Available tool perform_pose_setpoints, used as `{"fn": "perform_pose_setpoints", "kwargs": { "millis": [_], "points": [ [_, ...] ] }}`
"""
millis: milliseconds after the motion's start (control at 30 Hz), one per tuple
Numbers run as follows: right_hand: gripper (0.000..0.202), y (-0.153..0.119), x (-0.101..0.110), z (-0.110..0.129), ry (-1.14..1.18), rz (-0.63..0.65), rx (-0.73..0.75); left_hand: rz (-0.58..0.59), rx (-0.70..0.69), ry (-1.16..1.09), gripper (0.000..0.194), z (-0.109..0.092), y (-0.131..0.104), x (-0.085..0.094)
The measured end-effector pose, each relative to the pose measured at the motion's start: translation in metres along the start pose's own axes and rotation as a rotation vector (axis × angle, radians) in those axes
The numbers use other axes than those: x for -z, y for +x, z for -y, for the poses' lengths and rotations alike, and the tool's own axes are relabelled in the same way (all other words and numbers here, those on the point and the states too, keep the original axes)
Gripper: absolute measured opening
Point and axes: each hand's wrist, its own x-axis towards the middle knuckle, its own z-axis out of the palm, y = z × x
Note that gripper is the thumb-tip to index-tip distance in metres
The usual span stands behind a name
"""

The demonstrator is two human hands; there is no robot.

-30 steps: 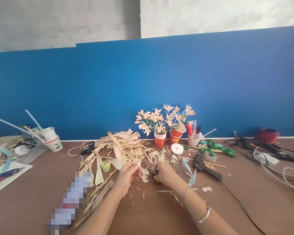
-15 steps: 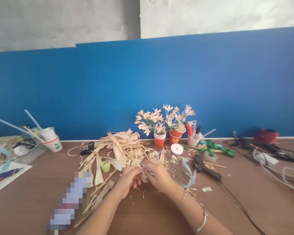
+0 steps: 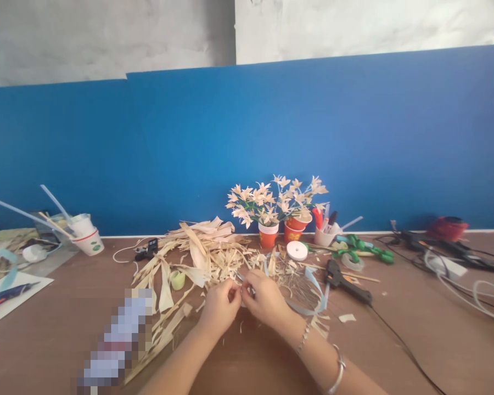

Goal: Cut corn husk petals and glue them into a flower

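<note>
My left hand (image 3: 222,308) and my right hand (image 3: 262,296) meet fingertip to fingertip over the near edge of a heap of dried husk strips (image 3: 220,258). The left fingers are pinched together; whatever lies between them is too small to name. The right fingers are also curled closed, and a thin grey metallic piece (image 3: 240,276) pokes out beside them, its kind unclear. Behind the hands, pale husk flowers (image 3: 263,200) stand in red paper cups (image 3: 268,237). A white round spool (image 3: 297,250) lies in front of the cups.
A black glue gun (image 3: 348,282) with its cord lies to the right, near green tape-wrapped pieces (image 3: 356,247) and a blue ribbon (image 3: 321,296). A light green roll (image 3: 178,280) sits among the husks. Cables and a white power strip (image 3: 447,267) lie far right; a white cup (image 3: 89,242) stands left.
My left hand has rotated, its fingers now curled in and pinched closer to the right fingertips. My right hand has shifted slightly down and stays closed.
</note>
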Motion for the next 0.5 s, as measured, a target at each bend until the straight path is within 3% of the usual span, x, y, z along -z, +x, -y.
{"fn": "perform_pose_setpoints", "kwargs": {
  "millis": [267,500],
  "points": [
    [0.012,0.002,-0.005,-0.011,-0.143,-0.21,-0.152,-0.14,0.1,-0.064,0.014,0.004,0.002,-0.002],
    [0.011,0.003,-0.004,-0.009,0.184,-0.123,-0.006,-0.053,0.118,-0.18,0.015,0.002,0.003,-0.002]
  ]
}}
